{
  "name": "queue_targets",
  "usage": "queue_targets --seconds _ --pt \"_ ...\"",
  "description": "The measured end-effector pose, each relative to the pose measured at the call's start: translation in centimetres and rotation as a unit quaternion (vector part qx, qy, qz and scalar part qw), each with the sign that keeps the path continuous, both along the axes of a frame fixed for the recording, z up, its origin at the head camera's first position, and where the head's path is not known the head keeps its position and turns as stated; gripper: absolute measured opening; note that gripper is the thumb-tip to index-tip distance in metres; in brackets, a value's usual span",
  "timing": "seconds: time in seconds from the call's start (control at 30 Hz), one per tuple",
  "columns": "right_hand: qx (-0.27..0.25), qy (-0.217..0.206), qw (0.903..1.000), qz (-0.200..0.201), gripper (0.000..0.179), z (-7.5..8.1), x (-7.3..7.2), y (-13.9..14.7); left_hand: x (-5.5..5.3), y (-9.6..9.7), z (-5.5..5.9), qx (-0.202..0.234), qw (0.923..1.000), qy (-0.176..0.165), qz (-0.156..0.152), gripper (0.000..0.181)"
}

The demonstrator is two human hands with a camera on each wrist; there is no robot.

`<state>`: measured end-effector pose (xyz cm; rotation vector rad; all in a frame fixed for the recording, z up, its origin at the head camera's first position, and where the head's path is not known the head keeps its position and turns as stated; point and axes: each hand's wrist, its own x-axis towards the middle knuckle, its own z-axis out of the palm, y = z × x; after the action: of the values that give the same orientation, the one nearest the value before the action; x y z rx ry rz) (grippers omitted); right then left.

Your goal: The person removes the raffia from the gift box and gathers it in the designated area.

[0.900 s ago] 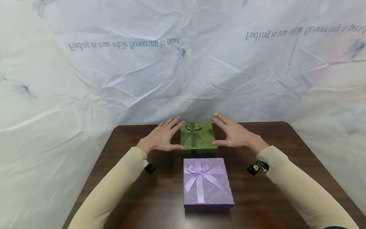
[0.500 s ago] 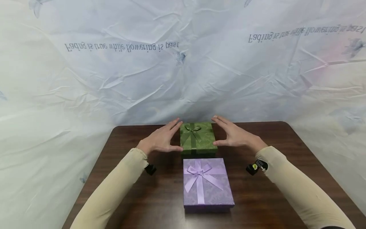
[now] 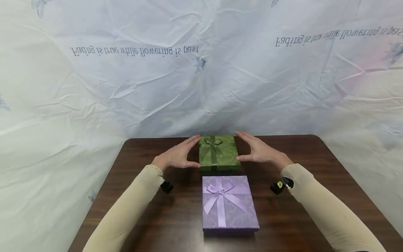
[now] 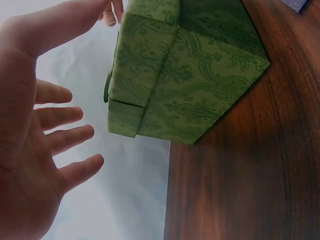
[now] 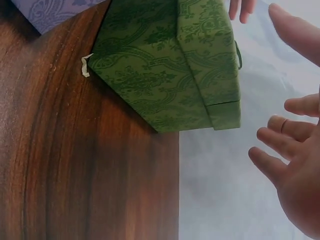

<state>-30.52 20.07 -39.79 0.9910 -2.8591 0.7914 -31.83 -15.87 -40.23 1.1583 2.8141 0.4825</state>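
Observation:
A green patterned gift box (image 3: 219,154) with a ribbon bow on its lid stands near the far edge of the table. On its left side is my left hand (image 3: 178,154), fingers extended and thumb spread, fingertips close to the lid's edge. My right hand (image 3: 260,149) mirrors it on the right, thumb by the near right corner. Both wrist views show a gap between the fingers and the box's sides (image 4: 195,85). In front of the green box lies a purple gift box (image 3: 230,213) with a lilac ribbon and bow, touched by neither hand.
The dark wooden table (image 3: 141,210) has rounded far corners. A pale printed sheet (image 3: 157,87) hangs right behind it and along both sides. A small whitish scrap (image 5: 86,65) sticks out at the green box's bottom corner.
Both hands have lowered slightly beside the green box, their fingers drawing closer together and less spread. Neither box has visibly moved on the table.

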Motion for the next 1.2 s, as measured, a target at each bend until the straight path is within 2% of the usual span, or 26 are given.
queue_targets --seconds 0.27,0.6,0.87,1.2 --pt "-0.026 -0.027 0.9993 -0.008 0.099 -0.7 -0.4 -0.1 -0.6 -0.3 -0.7 0.02 0.9996 -0.019 -0.007 0.111" --pt "-0.043 -0.078 0.996 -0.01 0.1 -1.8 -1.0 -0.1 -1.1 -0.5 -1.8 0.037 0.998 -0.051 0.004 0.11" --pt "-0.082 -0.13 0.9879 0.021 0.1 -2.5 -1.3 0.6 -1.2 -0.7 -2.5 0.053 0.9968 -0.06 0.002 0.109" --pt "-0.088 -0.16 0.9821 0.045 0.106 -3.2 -1.1 0.9 -1.3 -0.9 -3.4 0.064 0.9939 -0.089 0.006 0.11"
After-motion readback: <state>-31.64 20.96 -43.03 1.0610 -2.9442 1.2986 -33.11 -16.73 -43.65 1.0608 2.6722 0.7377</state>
